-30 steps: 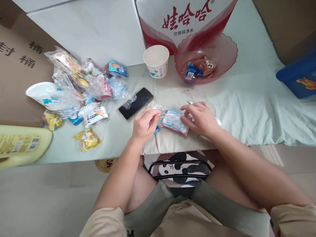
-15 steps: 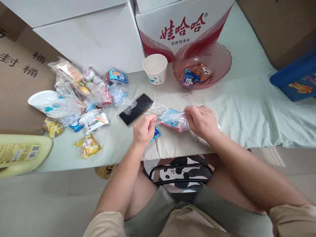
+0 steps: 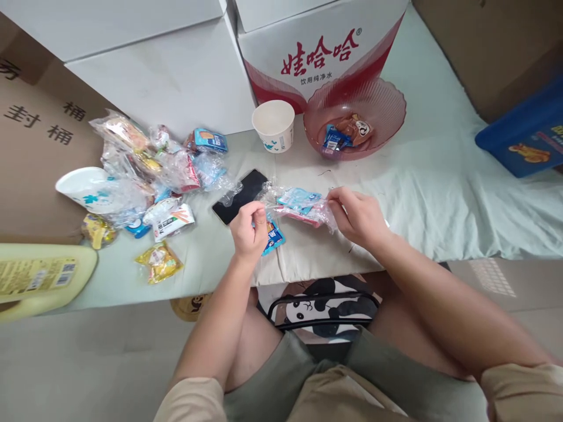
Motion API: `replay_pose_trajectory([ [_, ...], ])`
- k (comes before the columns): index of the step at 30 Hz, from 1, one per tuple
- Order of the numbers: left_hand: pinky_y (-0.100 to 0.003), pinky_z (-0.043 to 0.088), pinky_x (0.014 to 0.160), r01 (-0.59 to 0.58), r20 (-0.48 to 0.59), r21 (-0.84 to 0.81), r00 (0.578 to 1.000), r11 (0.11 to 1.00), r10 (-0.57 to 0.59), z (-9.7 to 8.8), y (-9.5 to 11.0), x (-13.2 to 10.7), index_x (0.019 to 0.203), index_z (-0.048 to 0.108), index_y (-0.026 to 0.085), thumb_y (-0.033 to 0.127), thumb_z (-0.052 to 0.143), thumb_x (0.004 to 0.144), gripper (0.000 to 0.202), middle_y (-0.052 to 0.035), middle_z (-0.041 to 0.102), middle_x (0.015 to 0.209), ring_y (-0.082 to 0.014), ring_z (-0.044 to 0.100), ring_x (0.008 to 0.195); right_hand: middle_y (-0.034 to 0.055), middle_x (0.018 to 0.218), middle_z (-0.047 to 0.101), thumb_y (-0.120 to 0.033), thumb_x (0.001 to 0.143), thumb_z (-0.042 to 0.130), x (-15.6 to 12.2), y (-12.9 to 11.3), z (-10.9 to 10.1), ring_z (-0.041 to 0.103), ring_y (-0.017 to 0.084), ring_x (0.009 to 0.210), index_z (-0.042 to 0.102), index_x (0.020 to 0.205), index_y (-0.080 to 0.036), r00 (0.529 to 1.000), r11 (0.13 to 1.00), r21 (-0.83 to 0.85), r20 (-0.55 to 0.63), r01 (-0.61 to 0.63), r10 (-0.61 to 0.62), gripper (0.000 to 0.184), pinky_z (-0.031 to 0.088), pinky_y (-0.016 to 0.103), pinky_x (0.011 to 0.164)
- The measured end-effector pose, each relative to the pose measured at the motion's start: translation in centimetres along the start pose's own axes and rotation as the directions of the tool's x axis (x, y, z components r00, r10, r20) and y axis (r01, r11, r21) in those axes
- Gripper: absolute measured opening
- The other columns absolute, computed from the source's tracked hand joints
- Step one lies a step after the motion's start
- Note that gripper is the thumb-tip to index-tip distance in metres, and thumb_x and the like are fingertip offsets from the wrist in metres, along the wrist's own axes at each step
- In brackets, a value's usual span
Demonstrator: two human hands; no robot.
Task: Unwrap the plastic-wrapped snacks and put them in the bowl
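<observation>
Both hands hold a clear plastic bag with blue and pink snack packets [image 3: 299,204] just above the pale green cloth [image 3: 422,193]. My left hand [image 3: 247,225] pinches the bag's left end, fingers closed. My right hand [image 3: 358,214] grips its right end, fingers closed. A small blue packet [image 3: 273,239] lies on the cloth right under my left hand. A black phone [image 3: 240,196] lies just left of the bag.
A pile of wrapped snacks [image 3: 149,167] and a paper plate [image 3: 88,186] lie at left. A paper cup [image 3: 273,124] and a pink bowl [image 3: 387,105] with a few packets stand at the back before cardboard boxes. A blue bin [image 3: 523,138] sits at right, a yellow jug [image 3: 39,278] at far left.
Both hands have lifted the plastic bag off the cloth and stretched it out between them. The small blue packet under my left hand has come into fuller view.
</observation>
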State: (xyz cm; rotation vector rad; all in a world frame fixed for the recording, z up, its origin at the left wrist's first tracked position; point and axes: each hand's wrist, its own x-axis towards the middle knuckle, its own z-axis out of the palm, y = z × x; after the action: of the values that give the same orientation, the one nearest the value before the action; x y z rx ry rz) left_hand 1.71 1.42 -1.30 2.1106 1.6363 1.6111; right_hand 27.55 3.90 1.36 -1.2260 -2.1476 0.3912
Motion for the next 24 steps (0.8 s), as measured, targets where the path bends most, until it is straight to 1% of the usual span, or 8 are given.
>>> replay_pose_trajectory([
  [4, -0.025, 0.046, 0.062, 0.085, -0.016, -0.089, 0.996, 0.992, -0.087, 0.2, 0.0, 0.1, 0.101, 0.058, 0.021, 0.043, 0.048, 0.101, 0.024, 0.0008, 0.060, 0.075, -0.0112, 0.058, 0.061, 0.0083, 0.097, 0.073, -0.041, 0.099, 0.045, 0.0, -0.2, 0.0, 0.067, 0.025, 0.085, 0.058, 0.119, -0.020, 0.986, 0.995, 0.100, 0.163, -0.006, -0.011, 0.032, 0.049, 0.036, 0.076],
  [7, -0.026, 0.045, 0.064, 0.129, -0.054, -0.217, 0.988, 0.968, -0.144, 0.2, 0.5, 0.4, 0.095, 0.057, 0.021, 0.037, 0.048, 0.100, 0.019, 0.0020, 0.056, 0.073, -0.0117, 0.055, 0.063, 0.0117, 0.105, 0.073, -0.043, 0.093, 0.055, 0.0, 0.2, 0.2, 0.068, 0.029, 0.095, 0.064, 0.115, -0.019, 0.960, 0.991, 0.115, 0.264, 0.067, -0.095, 0.034, 0.051, 0.042, 0.086],
  [11, -0.028, 0.046, 0.070, 0.244, -0.124, -0.315, 0.947, 0.917, -0.295, 0.1, 0.3, 1.1, 0.081, 0.053, 0.021, 0.028, 0.045, 0.095, 0.018, 0.0004, 0.053, 0.073, -0.0141, 0.055, 0.070, 0.0126, 0.111, 0.073, -0.023, 0.088, 0.053, 0.0, 1.1, 0.4, 0.065, 0.032, 0.112, 0.067, 0.113, -0.019, 0.969, 0.993, 0.079, 0.222, 0.089, -0.105, 0.029, 0.050, 0.044, 0.094],
  [15, -0.031, 0.048, 0.075, 0.385, -0.170, -0.243, 0.887, 0.890, -0.430, -0.3, -0.4, 1.8, 0.081, 0.051, 0.021, 0.023, 0.042, 0.089, 0.013, -0.0010, 0.054, 0.075, -0.0157, 0.056, 0.074, 0.0090, 0.095, 0.074, -0.013, 0.085, 0.049, 0.0, 1.6, 0.2, 0.070, 0.026, 0.088, 0.070, 0.101, -0.021, 0.992, 1.000, 0.024, 0.130, -0.005, 0.002, 0.027, 0.053, 0.039, 0.079],
  [17, -0.036, 0.048, 0.085, 0.340, -0.209, -0.100, 0.912, 0.935, -0.354, -0.7, -0.2, 2.0, 0.089, 0.056, 0.021, 0.020, 0.048, 0.083, 0.010, -0.0042, 0.059, 0.088, -0.0190, 0.059, 0.088, 0.0086, 0.097, 0.074, -0.009, 0.085, 0.047, 0.1, 1.4, 0.1, 0.070, 0.025, 0.088, 0.069, 0.102, -0.021, 0.998, 0.999, 0.040, 0.057, -0.024, 0.022, 0.030, 0.054, 0.037, 0.077],
  [19, -0.043, 0.045, 0.099, 0.175, -0.169, 0.074, 0.972, 0.982, -0.161, -1.2, 0.6, 2.0, 0.101, 0.060, 0.020, 0.016, 0.055, 0.077, 0.024, -0.0084, 0.063, 0.104, -0.0242, 0.059, 0.106, 0.0092, 0.112, 0.073, -0.005, 0.083, 0.044, 0.1, 1.1, 0.1, 0.070, 0.024, 0.101, 0.067, 0.111, -0.021, 0.999, 0.996, 0.077, 0.019, 0.039, -0.040, 0.040, 0.054, 0.037, 0.085],
  [21, -0.047, 0.042, 0.106, -0.029, 0.018, 0.165, 0.999, 0.986, 0.027, -1.4, 1.8, 1.9, 0.106, 0.062, 0.020, 0.015, 0.057, 0.075, 0.032, -0.0099, 0.067, 0.112, -0.0278, 0.059, 0.116, 0.0096, 0.127, 0.070, -0.001, 0.082, 0.042, 0.1, 0.7, 0.4, 0.066, 0.024, 0.115, 0.064, 0.122, -0.021, 0.986, 0.982, 0.112, 0.051, 0.152, -0.158, 0.049, 0.053, 0.039, 0.094],
  [24, -0.048, 0.042, 0.106, -0.186, 0.321, 0.188, 0.939, 0.964, 0.119, -1.0, 3.1, 1.6, 0.103, 0.067, 0.021, 0.017, 0.057, 0.078, 0.027, -0.0070, 0.073, 0.105, -0.0279, 0.064, 0.113, 0.0094, 0.137, 0.066, -0.002, 0.087, 0.041, -0.1, 0.2, 1.0, 0.061, 0.025, 0.126, 0.061, 0.130, -0.021, 0.942, 0.954, 0.141, 0.171, 0.266, -0.288, 0.051, 0.050, 0.043, 0.099],
])
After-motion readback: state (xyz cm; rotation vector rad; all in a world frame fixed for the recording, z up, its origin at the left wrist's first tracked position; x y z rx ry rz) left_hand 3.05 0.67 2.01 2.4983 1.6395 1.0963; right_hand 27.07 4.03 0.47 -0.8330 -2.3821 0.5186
